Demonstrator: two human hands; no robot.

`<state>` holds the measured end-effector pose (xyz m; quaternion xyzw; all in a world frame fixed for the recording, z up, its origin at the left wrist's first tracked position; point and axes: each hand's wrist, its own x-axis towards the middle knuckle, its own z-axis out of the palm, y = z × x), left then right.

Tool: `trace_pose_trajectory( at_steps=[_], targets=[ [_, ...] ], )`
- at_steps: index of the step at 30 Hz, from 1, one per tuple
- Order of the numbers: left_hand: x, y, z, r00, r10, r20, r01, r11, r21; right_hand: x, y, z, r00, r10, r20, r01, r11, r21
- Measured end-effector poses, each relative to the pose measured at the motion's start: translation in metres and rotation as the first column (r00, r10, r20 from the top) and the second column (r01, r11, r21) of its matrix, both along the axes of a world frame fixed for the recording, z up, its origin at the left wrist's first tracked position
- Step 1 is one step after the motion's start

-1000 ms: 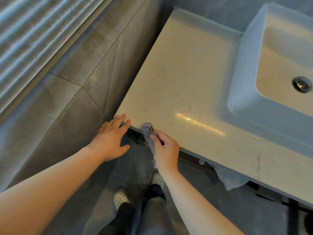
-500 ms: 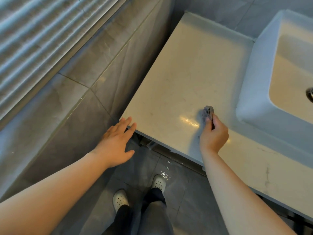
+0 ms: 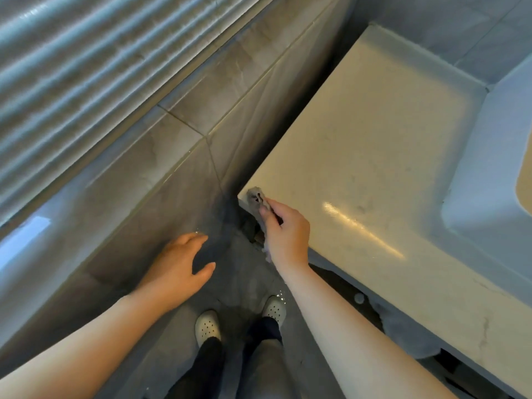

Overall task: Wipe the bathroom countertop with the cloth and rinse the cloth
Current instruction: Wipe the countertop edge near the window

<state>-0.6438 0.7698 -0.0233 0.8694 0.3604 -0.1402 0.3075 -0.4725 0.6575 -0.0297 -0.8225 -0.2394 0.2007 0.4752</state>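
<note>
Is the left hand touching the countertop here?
Apart. The head view shows the left hand short of the countertop corner, with dark tile visible between them.

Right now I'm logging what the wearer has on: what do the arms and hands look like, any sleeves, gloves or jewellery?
The left forearm and right forearm are bare as far as the frame shows, with no sleeve or cuff in view. The left hand and right hand wear no gloves. I see no watch, bracelet or ring on the wrists or fingers, and no markings.
</note>
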Motion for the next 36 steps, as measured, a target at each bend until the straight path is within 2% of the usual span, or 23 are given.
trace_pose_trajectory(
  at_steps=[2,3,8,12,15,21,25,28,30,32,34,36],
  targets=[
    [-0.008,0.0,0.001,0.998,0.059,-0.012,-0.06,0.998,-0.028,0.005,-0.004,0.011,0.989,0.024,-0.144,-0.016,0.999,0.05],
    [-0.012,0.0,0.001,0.997,0.074,-0.021,-0.074,0.997,-0.03,0.01,-0.006,0.017,0.989,0.013,-0.151,-0.003,0.998,0.065],
    [-0.02,-0.004,-0.002,0.987,0.156,-0.04,-0.159,0.984,-0.079,0.074,0.004,0.024,0.974,-0.207,0.091,0.199,0.976,0.088],
    [-0.024,-0.009,-0.005,0.977,0.214,-0.018,-0.214,0.972,-0.093,0.114,0.032,0.001,0.959,-0.209,0.193,0.217,0.976,-0.024],
    [-0.029,-0.01,-0.008,0.974,0.227,-0.018,-0.228,0.97,-0.087,0.106,0.055,-0.014,0.955,-0.145,0.258,0.167,0.984,-0.062],
    [-0.036,-0.009,-0.009,0.968,0.251,-0.015,-0.251,0.962,-0.104,0.034,0.064,-0.014,0.945,0.087,0.316,-0.053,0.992,-0.115],
    [-0.04,-0.008,-0.005,0.967,0.255,-0.027,-0.256,0.961,-0.101,0.012,0.041,-0.017,0.938,0.218,0.271,-0.194,0.974,-0.114],
    [-0.04,-0.006,-0.001,0.967,0.25,-0.041,-0.253,0.962,-0.099,-0.005,0.019,-0.006,0.951,0.291,0.109,-0.28,0.954,-0.105],
    [-0.036,-0.005,0.001,0.971,0.238,-0.036,-0.241,0.965,-0.102,-0.011,-0.003,0.004,0.973,0.229,-0.004,-0.229,0.973,-0.009],
    [-0.028,-0.004,0.005,0.978,0.208,-0.032,-0.21,0.971,-0.111,-0.007,-0.027,0.019,0.997,0.055,-0.056,-0.049,0.994,0.093],
    [-0.016,-0.008,0.008,0.986,0.166,-0.021,-0.167,0.979,-0.115,0.011,-0.054,0.029,0.986,-0.163,-0.016,0.164,0.975,0.151],
    [-0.003,-0.014,0.009,0.993,0.121,0.008,-0.119,0.986,-0.119,0.042,-0.084,0.028,0.929,-0.366,0.056,0.355,0.923,0.147]
  ],
)
